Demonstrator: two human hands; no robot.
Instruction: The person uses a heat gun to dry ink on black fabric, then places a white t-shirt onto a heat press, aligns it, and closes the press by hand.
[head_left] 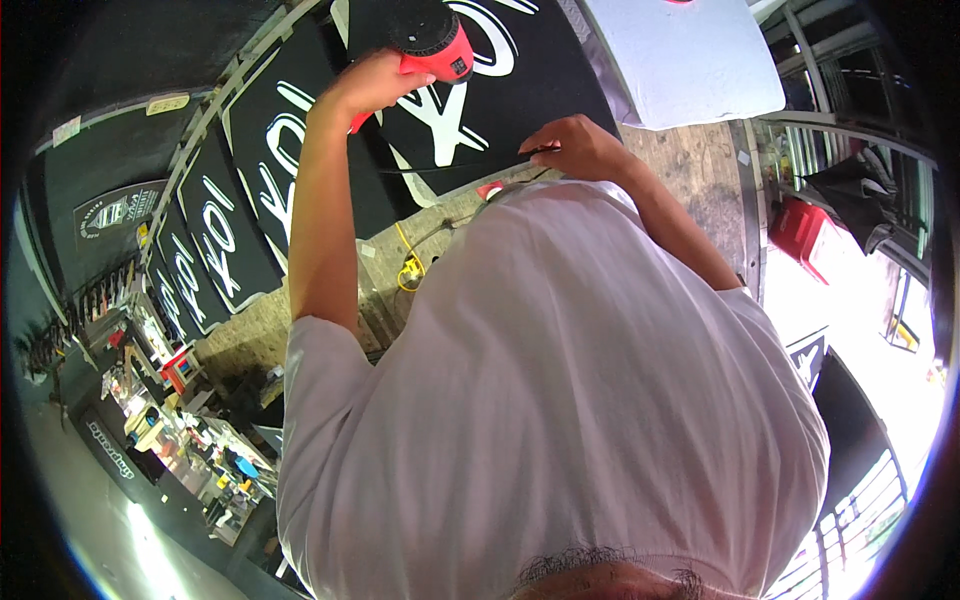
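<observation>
Left: row of black panels [222, 240] with white lettering. Far, left hand [372, 85] wrapped around red-and-black handheld tool [458, 58], held over far black panel [555, 85]. Thin black cord [524, 160] leads right, pinched between thumb and fingers of right hand [580, 146]. Farther right, white slab [690, 70]; then red box [798, 236].

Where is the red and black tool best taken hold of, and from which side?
Probably by the red grip, coming from the near left, as the left hand does. Red shows both below and beyond the hand, suggesting a handle through it, while the wide, round black part of the tool sits at the far end.
</observation>
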